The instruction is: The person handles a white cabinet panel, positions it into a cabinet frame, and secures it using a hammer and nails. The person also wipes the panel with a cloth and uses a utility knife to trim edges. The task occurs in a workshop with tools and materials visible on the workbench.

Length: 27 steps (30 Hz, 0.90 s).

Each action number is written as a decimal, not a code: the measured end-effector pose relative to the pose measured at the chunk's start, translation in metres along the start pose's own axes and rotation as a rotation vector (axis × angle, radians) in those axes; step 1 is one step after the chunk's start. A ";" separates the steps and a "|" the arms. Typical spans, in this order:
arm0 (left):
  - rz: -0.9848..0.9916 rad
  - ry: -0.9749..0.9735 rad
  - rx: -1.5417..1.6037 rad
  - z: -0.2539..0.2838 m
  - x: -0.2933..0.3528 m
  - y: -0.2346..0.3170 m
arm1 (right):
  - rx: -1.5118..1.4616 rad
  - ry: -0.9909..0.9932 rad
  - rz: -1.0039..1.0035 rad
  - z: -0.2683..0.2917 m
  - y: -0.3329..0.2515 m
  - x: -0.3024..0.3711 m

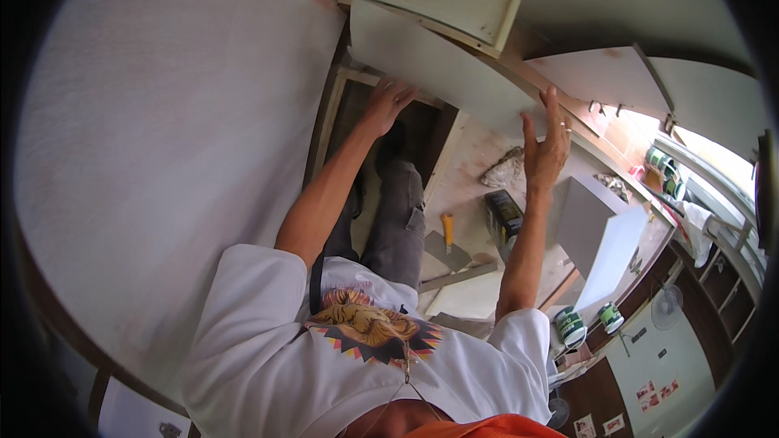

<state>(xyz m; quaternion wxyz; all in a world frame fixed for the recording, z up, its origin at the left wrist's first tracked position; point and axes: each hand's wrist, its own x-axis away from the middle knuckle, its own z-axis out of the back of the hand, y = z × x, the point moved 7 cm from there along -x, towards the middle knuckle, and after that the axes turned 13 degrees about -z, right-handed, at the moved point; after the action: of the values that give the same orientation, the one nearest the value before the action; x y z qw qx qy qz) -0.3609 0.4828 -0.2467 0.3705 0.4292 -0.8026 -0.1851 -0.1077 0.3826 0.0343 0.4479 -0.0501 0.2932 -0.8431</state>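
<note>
A long pale panel (446, 61) stretches in front of me at an angle, below a light wooden frame (511, 12). My left hand (388, 105) is at its lower edge, fingers spread and the tips close against it; whether they bear on it I cannot tell. At the panel's right end, my right hand (548, 146) is raised with its fingers stretched up and the thumb apart, apparently touching that end. Neither hand is wrapped round anything. Under the panel there is a dark open cavity (357, 109) with a light wooden rim, and my legs reach towards it.
A large pale surface (178, 138) fills the left side. Near my right forearm lie a crumpled rag (503, 169), a dark container (505, 217) and a scraper with a yellow handle (447, 229). Farther right are loose white boards (613, 255) and green-and-white paint cans (570, 326).
</note>
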 end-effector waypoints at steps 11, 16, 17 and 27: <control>-0.175 0.013 -0.026 0.021 -0.080 -0.012 | -0.013 0.197 0.212 -0.082 0.026 -0.020; -0.259 0.015 0.022 0.029 -0.115 -0.022 | -0.038 0.334 0.351 -0.096 0.037 -0.025; -0.306 -0.012 0.037 0.031 -0.122 -0.022 | -0.030 0.344 0.369 -0.098 0.035 -0.027; -0.410 -0.059 -0.051 0.041 -0.150 -0.045 | -0.063 0.437 0.408 -0.130 0.076 -0.026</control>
<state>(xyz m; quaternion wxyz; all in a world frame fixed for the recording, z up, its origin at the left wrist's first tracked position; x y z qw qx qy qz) -0.3131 0.5803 -0.3665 0.3125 0.5683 -0.7040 -0.2894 -0.0820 0.4293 -0.1093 0.5326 0.1785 0.4124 -0.7172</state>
